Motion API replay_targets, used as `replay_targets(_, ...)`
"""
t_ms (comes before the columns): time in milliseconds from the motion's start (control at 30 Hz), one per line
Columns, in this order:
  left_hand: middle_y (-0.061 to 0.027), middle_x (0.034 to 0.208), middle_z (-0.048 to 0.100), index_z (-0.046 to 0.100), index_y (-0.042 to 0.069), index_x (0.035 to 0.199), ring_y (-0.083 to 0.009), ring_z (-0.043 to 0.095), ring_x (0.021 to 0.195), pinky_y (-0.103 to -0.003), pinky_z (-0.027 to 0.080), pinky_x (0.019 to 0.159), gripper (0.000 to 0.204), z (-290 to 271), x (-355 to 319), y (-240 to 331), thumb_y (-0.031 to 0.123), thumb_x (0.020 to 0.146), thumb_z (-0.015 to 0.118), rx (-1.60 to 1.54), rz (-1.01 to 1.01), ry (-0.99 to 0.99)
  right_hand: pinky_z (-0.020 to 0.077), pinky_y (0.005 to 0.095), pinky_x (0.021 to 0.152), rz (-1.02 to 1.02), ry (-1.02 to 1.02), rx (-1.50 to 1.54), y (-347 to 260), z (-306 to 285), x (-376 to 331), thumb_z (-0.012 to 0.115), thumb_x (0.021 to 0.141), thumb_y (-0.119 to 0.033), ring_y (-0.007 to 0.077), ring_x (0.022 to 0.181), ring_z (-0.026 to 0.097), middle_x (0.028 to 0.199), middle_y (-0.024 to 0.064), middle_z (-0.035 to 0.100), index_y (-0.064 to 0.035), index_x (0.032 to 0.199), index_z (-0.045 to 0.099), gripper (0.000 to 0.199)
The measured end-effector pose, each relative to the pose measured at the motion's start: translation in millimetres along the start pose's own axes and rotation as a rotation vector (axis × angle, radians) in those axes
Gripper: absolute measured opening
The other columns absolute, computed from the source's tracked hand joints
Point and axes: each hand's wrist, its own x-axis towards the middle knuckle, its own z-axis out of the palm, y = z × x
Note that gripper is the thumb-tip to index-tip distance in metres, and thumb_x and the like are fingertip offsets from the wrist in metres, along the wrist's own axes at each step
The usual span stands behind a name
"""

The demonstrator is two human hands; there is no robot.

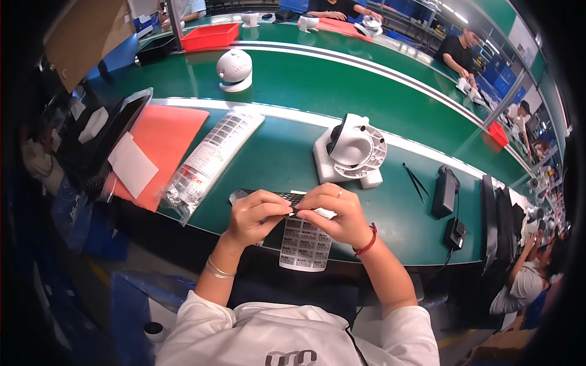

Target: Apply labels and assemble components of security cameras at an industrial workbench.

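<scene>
Both my hands meet in front of me at the table's near edge. A white sheet of grey printed labels (pixel 305 244) hangs down below my fingertips. My right hand (pixel 337 213) pinches the top of this sheet, and a crumpled white bit shows beside its thumb. My left hand (pixel 256 218) is closed in a pinch at the sheet's upper left corner; what lies between its fingertips is too small to make out. Just beyond my hands, a white round plastic housing (pixel 354 149) rests on a white foam block (pixel 323 161). A dark patterned strip (pixel 278 196) lies behind my fingers.
Left on the green table (pixel 244 171) lie a plastic-wrapped label pack (pixel 213 155) and an orange mat (pixel 165 134) with white paper. Black tweezers (pixel 416 182) and black power adapters (pixel 445 192) sit right. A white rounded device (pixel 234 70) stands on the belt; people work beyond.
</scene>
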Motion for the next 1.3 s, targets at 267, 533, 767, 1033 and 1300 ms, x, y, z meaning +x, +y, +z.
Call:
replay_targets(267, -0.0077, 0.083, 0.069, 0.07, 0.005, 0.086, -0.0216, 0.07, 0.072, -0.029, 0.058, 0.061, 0.022, 1.3, -1.0, -3.0, -0.006, 0.069, 0.076, 0.089, 0.081, -0.06, 0.0494, 0.0293, 0.067, 0.197, -0.057, 0.312, 8.4, -1.0, -0.6, 0.069, 0.077, -0.002, 0.0175, 0.073, 0.063, 0.08, 0.0067, 0.067, -0.0018, 0.081, 0.068, 0.004)
replay_targets(533, -0.0098, 0.081, 0.068, 0.066, 0.004, 0.082, -0.0233, 0.072, 0.076, -0.029, 0.06, 0.064, 0.026, -1.5, -5.2, -8.0, -0.013, 0.064, 0.073, 0.015, -0.029, 0.015, 0.0511, 0.031, 0.058, 0.04, 0.626, -0.736, 73.5, -77.9, -46.5, 0.075, 0.065, 0.004, 0.0224, 0.063, 0.063, 0.074, 0.0084, 0.067, -0.0035, 0.083, 0.07, 0.02)
replay_targets(767, -0.0082, 0.08, 0.067, 0.064, 0.005, 0.08, -0.0228, 0.071, 0.076, -0.029, 0.057, 0.065, 0.032, -2.8, -5.7, -15.2, -0.016, 0.057, 0.074, 0.016, -0.079, 0.07, 0.0472, 0.0299, 0.052, -0.058, 0.501, -0.902, 96.4, -72.2, -53.3, 0.077, 0.065, 0.002, 0.02, 0.06, 0.06, 0.07, 0.0033, 0.063, -0.0073, 0.079, 0.067, 0.019)
replay_targets(1033, -0.0099, 0.079, 0.065, 0.061, 0.004, 0.082, -0.0244, 0.07, 0.076, -0.032, 0.059, 0.068, 0.033, -5.3, -6.4, -19.2, -0.017, 0.059, 0.073, -0.058, -0.104, 0.061, 0.0469, 0.0303, 0.053, -0.045, 0.448, -0.924, 105.3, -69.5, -51.2, 0.078, 0.066, 0.001, 0.022, 0.059, 0.059, 0.07, 0.0041, 0.062, -0.0067, 0.079, 0.065, 0.019)
replay_targets(1300, -0.01, 0.079, 0.064, 0.062, 0.004, 0.081, -0.0246, 0.071, 0.076, -0.032, 0.059, 0.067, 0.032, -8.2, -7.0, -19.3, -0.017, 0.06, 0.072, -0.066, -0.115, 0.067, 0.0504, 0.0281, 0.075, 0.592, 0.726, 0.031, 114.8, -70.9, -48.8, 0.073, 0.082, -0.011, 0.0146, 0.089, 0.064, 0.093, 0.0031, 0.068, -0.0032, 0.099, 0.067, 0.02)
